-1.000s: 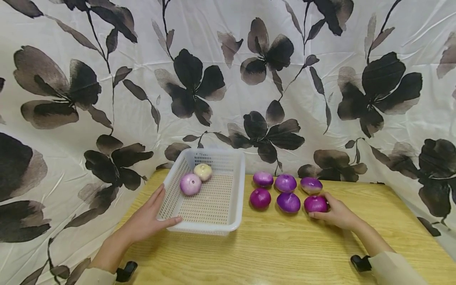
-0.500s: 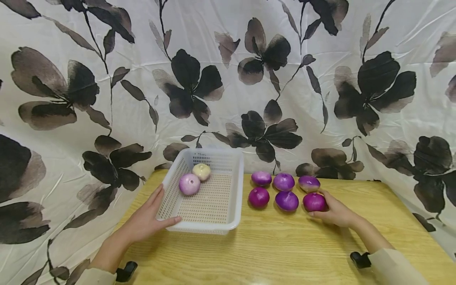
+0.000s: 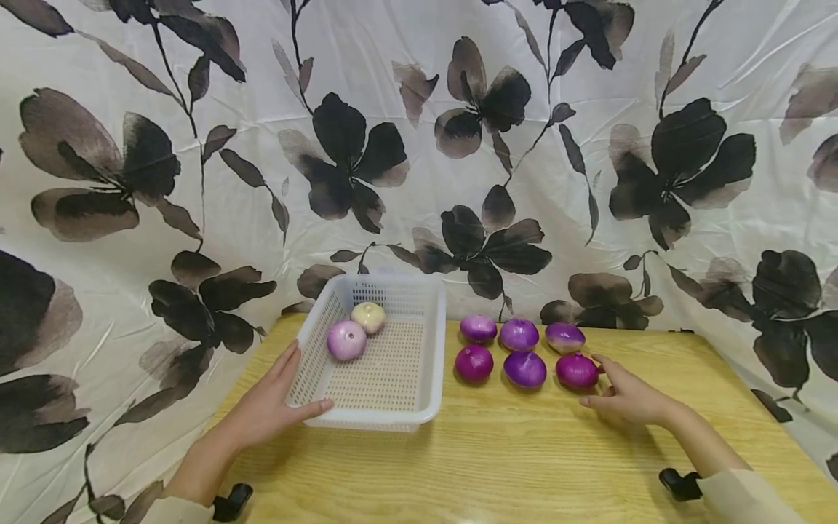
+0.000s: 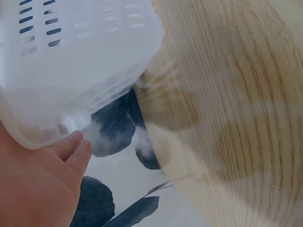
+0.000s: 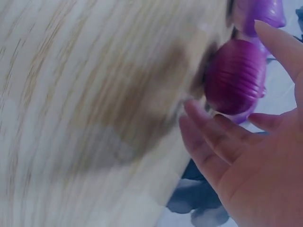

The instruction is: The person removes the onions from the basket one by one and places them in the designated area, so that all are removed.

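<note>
At the near left corner of the white perforated plastic basket point(image 3: 431, 364), my left hand point(image 3: 270, 404) grips the rim, thumb at the front and fingers along the left side. Inside the basket lie a pale purple onion point(image 3: 347, 340) and a yellowish-white onion point(image 3: 369, 318), close together. My right hand point(image 3: 628, 397) is just right of a dark magenta onion point(image 3: 577, 371), thumb and fingers spread around its side. In the right wrist view its fingers point(image 5: 203, 142) are apart from that magenta onion point(image 5: 236, 78), with nothing held.
Several purple onions stand in two rows right of the basket, among them a front-left onion point(image 3: 474, 364), a front-middle onion point(image 3: 525, 370) and a back-right onion point(image 3: 565, 338). Everything is on a wooden table point(image 3: 497, 458). A floral cloth point(image 3: 406, 196) hangs behind it.
My right hand has let go of the magenta onion and drawn slightly back to the right. The left hand stays at the basket. The head view has shifted slightly.
</note>
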`<control>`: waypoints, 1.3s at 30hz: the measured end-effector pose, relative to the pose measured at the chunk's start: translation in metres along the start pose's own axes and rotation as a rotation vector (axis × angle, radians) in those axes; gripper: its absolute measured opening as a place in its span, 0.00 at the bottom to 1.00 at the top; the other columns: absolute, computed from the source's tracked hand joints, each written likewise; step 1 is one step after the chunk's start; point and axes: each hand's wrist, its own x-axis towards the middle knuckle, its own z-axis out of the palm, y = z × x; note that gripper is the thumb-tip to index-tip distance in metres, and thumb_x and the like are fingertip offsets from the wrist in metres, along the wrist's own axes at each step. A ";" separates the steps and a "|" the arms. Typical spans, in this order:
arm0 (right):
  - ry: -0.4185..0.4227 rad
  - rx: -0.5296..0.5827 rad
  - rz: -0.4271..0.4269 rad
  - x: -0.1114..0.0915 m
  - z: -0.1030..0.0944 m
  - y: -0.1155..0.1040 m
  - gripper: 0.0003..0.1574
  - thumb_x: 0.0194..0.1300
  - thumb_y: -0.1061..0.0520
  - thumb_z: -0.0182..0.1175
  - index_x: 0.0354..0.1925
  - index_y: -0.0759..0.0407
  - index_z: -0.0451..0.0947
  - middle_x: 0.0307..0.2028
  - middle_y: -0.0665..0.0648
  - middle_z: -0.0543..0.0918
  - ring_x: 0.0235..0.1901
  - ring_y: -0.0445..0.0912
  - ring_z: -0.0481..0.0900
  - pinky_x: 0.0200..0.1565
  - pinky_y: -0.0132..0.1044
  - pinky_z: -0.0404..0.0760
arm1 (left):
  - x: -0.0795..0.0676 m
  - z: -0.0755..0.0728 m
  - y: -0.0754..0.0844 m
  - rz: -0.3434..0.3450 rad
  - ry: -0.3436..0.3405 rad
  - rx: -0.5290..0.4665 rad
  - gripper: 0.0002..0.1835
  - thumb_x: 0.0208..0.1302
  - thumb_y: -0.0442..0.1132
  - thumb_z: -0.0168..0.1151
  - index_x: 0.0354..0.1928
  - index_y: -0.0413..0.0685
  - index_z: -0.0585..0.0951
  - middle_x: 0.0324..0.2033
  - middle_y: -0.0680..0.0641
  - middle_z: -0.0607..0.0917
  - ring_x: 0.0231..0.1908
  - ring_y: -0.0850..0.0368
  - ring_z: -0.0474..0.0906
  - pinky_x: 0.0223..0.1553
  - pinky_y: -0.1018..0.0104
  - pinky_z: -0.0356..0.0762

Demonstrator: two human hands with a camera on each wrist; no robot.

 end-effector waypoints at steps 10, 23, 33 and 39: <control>-0.054 -0.023 -0.015 -0.018 -0.013 -0.026 0.59 0.68 0.47 0.68 0.77 0.74 0.44 0.66 0.84 0.64 0.44 0.48 0.83 0.40 0.38 0.83 | 0.000 0.002 -0.001 0.004 0.017 -0.008 0.67 0.58 0.72 0.66 0.81 0.36 0.44 0.80 0.34 0.43 0.74 0.24 0.53 0.67 0.27 0.59; -0.034 -0.122 -0.239 -0.011 -0.007 -0.089 0.53 0.69 0.44 0.67 0.78 0.67 0.54 0.71 0.72 0.67 0.58 0.61 0.78 0.53 0.51 0.83 | 0.001 0.002 -0.004 0.012 0.011 0.000 0.67 0.58 0.72 0.66 0.81 0.34 0.44 0.80 0.33 0.43 0.74 0.25 0.52 0.67 0.28 0.59; -0.063 -0.215 -0.307 0.005 0.007 -0.125 0.52 0.69 0.37 0.65 0.76 0.63 0.60 0.62 0.64 0.78 0.54 0.55 0.80 0.54 0.50 0.81 | 0.001 0.001 -0.002 0.003 0.008 0.001 0.67 0.58 0.71 0.67 0.81 0.35 0.44 0.80 0.33 0.45 0.73 0.24 0.53 0.66 0.27 0.61; -0.032 -0.236 -0.341 0.013 0.012 -0.138 0.51 0.68 0.42 0.68 0.76 0.64 0.60 0.73 0.65 0.68 0.70 0.61 0.69 0.68 0.62 0.68 | 0.000 0.000 -0.001 0.002 0.012 0.003 0.67 0.58 0.72 0.66 0.81 0.35 0.44 0.80 0.34 0.44 0.74 0.25 0.53 0.66 0.27 0.61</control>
